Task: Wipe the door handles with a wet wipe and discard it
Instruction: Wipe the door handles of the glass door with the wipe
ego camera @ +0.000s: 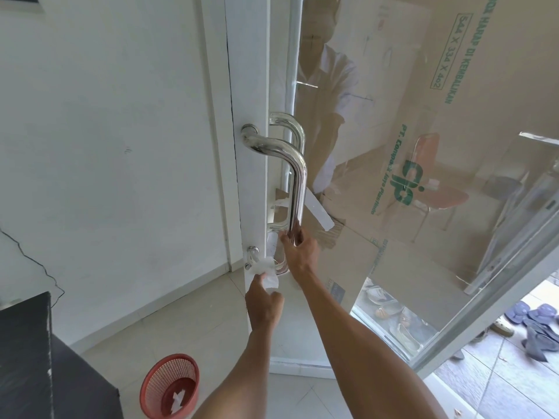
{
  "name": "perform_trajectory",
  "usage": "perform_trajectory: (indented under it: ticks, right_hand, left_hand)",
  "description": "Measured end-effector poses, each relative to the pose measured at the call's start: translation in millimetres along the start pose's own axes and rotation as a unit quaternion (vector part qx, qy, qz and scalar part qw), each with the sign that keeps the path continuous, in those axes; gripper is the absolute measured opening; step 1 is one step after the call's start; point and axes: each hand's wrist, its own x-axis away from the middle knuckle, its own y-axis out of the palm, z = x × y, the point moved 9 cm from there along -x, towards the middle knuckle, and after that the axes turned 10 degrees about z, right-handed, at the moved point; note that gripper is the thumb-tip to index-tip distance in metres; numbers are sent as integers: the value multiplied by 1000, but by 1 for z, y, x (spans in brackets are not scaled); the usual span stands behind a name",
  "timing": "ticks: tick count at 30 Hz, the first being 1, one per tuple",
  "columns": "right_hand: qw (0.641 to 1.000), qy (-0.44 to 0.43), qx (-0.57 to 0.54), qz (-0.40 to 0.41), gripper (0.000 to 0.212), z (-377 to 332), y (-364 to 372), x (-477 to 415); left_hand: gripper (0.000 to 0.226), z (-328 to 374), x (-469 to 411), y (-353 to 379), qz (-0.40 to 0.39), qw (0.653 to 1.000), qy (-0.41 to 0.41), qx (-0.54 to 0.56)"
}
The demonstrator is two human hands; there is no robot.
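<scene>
A long chrome pull handle (298, 173) runs down the edge of an open glass door (453, 146). A second chrome handle (287, 122) on the door's other side shows behind it through the glass. My right hand (299, 249) grips the lower part of the near handle. My left hand (264, 303) holds a white wet wipe (266, 272), pressing it against the handle's lower bend next to the bottom mount (252, 255).
A red mesh wastebasket (169, 385) with a white wipe inside stands on the tiled floor at lower left. A black cabinet (27, 358) fills the left corner. Cardboard covers the glass. Sandals (535, 322) lie outside at right.
</scene>
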Motion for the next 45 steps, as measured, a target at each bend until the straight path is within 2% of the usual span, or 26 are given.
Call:
perform_trajectory:
  ticks: [5, 10, 14, 20, 25, 32, 38, 45]
  right_hand:
    - [999, -8, 29, 14, 28, -4, -2, 3]
    - [999, -16, 43, 15, 22, -10, -4, 3]
    - [999, -12, 51, 8, 23, -9, -4, 4]
    - [997, -19, 74, 5, 23, -9, -5, 3]
    - [997, -8, 74, -2, 28, -9, -5, 3]
    - [996, -9, 88, -2, 28, -12, -7, 3]
    - [995, -5, 97, -5, 29, -11, -5, 3]
    - [996, -4, 87, -3, 29, -12, -4, 3]
  left_hand:
    - [85, 4, 11, 20, -91, 980, 126, -128]
    - [94, 6, 10, 32, -137, 925, 238, -262]
    - [93, 1, -6, 24, -124, 905, 258, -314]
    - [90, 1, -33, 12, -129, 921, 195, -310]
    - [90, 12, -15, 24, -150, 888, 299, -314]
    - [83, 15, -28, 25, -141, 898, 273, -315]
    - [87, 2, -51, 22, -189, 925, 155, -291]
    - [90, -1, -36, 23, -159, 951, 143, -222]
